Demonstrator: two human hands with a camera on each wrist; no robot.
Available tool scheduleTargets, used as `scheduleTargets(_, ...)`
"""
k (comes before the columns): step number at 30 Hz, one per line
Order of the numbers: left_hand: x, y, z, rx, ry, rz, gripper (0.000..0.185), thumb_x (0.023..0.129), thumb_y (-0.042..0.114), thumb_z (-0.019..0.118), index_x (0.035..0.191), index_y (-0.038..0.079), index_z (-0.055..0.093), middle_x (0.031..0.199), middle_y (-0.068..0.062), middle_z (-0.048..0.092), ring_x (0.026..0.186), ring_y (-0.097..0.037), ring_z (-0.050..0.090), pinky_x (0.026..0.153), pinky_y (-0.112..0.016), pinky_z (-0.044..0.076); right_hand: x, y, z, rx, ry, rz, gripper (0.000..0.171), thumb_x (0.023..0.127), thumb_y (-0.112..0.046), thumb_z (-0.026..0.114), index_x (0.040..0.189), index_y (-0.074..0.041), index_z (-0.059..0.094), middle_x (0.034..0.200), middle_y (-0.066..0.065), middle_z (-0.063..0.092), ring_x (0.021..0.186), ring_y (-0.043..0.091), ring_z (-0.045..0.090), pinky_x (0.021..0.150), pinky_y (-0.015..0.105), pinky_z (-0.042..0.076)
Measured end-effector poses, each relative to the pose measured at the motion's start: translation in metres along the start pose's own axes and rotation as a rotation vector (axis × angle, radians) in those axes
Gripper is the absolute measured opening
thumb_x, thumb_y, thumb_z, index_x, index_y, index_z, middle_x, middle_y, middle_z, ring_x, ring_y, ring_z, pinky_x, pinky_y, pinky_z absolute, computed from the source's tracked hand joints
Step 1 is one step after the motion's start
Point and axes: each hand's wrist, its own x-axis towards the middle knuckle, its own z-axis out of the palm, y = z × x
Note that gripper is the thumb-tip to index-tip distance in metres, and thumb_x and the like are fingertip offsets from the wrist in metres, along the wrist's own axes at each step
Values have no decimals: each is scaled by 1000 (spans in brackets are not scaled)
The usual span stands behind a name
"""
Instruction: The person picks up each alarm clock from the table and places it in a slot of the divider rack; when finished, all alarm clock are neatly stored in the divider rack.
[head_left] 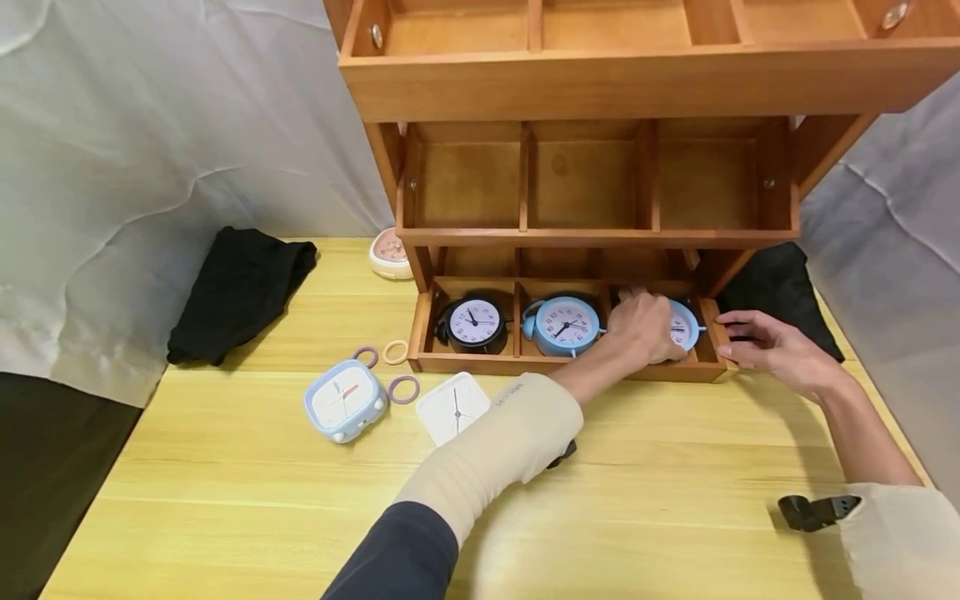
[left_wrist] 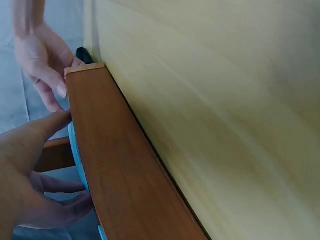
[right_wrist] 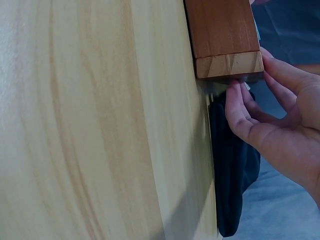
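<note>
The bottom drawer point(head_left: 525, 365) of a wooden cabinet is pulled out, with alarm clocks lying face up in its compartments. A black twin-bell clock point(head_left: 475, 322) is in the left one, a light blue clock point(head_left: 566, 323) in the middle. My left hand point(head_left: 643, 327) reaches into the right compartment and holds another light blue alarm clock point(head_left: 681, 327), partly hidden by the hand. In the left wrist view, thumb and curled fingers sit at its blue rim point(left_wrist: 77, 155). My right hand point(head_left: 783, 350) touches the drawer's right end with fingertips and thumb, also seen in the right wrist view.
Higher drawers point(head_left: 600, 233) jut out above. To the left lie a pale blue clock point(head_left: 347, 400), a white square clock point(head_left: 450, 407) and several rings point(head_left: 403, 389). A pink-faced clock point(head_left: 390, 254) stands behind. Black cloths point(head_left: 240, 292) lie at both sides.
</note>
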Motion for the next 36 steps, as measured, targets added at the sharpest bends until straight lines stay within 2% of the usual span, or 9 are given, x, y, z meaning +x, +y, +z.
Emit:
scheduleTargets(9, -6, -2, -4, 25, -33, -6, 42, 72, 63, 71, 93, 27, 63, 134, -1, 46, 122, -16, 43, 76, -24, 53, 3, 0, 1, -8, 9, 34, 51, 95, -20, 57, 138, -3, 36, 120, 1, 45, 94, -7, 51, 73, 21, 53)
scheduleTargets(12, -18, -10, -17, 24, -15, 53, 54, 72, 64, 69, 110, 26, 61, 131, 3, 46, 117, -13, 44, 81, -22, 51, 3, 1, 2, -13, 5, 27, 50, 95, -19, 57, 138, -3, 36, 121, 3, 45, 94, -9, 50, 72, 21, 52)
scheduleTargets(16, -55, -36, -45, -37, 28, 202, 76, 78, 62, 65, 138, 20, 46, 142, -1, 41, 127, -15, 41, 94, -23, 48, 3, 1, 2, -15, 3, 7, 50, 96, -21, 57, 137, -2, 35, 120, 3, 45, 94, -8, 50, 71, 20, 52)
scheduleTargets(19, -91, -71, -58, -90, 64, 305, 81, 80, 59, 64, 144, 14, 40, 148, -5, 37, 134, -18, 38, 104, -29, 43, 3, 1, 2, -19, 8, 11, 51, 95, -23, 57, 137, -3, 36, 120, 2, 45, 93, -10, 49, 71, 20, 52)
scheduleTargets(22, -125, -112, -59, -123, 118, 340, 81, 81, 55, 67, 143, 10, 41, 148, -8, 38, 135, -23, 38, 108, -36, 40, 2, 0, 1, -26, 8, 15, 51, 95, -26, 57, 137, -5, 37, 121, 2, 44, 93, -8, 50, 72, 20, 52)
scheduleTargets(24, -146, -139, -54, -143, 141, 314, 82, 79, 54, 69, 142, 8, 41, 148, -11, 39, 136, -25, 38, 109, -41, 38, 1, 0, 0, -31, 9, 13, 51, 95, -26, 58, 136, -5, 38, 121, 3, 44, 94, -5, 51, 71, 21, 53)
scheduleTargets(29, -190, -190, -28, -186, 187, 156, 89, 73, 58, 72, 139, 5, 44, 143, -16, 44, 133, -31, 42, 107, -47, 38, 3, -1, 0, -23, 4, 21, 52, 94, -26, 59, 136, -5, 38, 122, 4, 44, 96, 1, 54, 72, 20, 52)
scheduleTargets(33, -208, -210, -6, -148, 237, 63, 101, 65, 64, 75, 135, -3, 46, 137, -24, 47, 126, -35, 48, 103, -48, 43, 4, -2, 0, -24, 9, 32, 52, 94, -25, 59, 137, -5, 37, 122, 4, 44, 94, -3, 53, 72, 19, 52)
scheduleTargets(36, -211, -217, 8, -78, 230, 43, 110, 61, 66, 76, 134, -8, 44, 133, -30, 48, 123, -38, 49, 104, -47, 42, 3, -2, 0, -20, 6, 34, 52, 94, -25, 59, 137, -4, 37, 121, 4, 44, 94, -4, 52, 72, 20, 52)
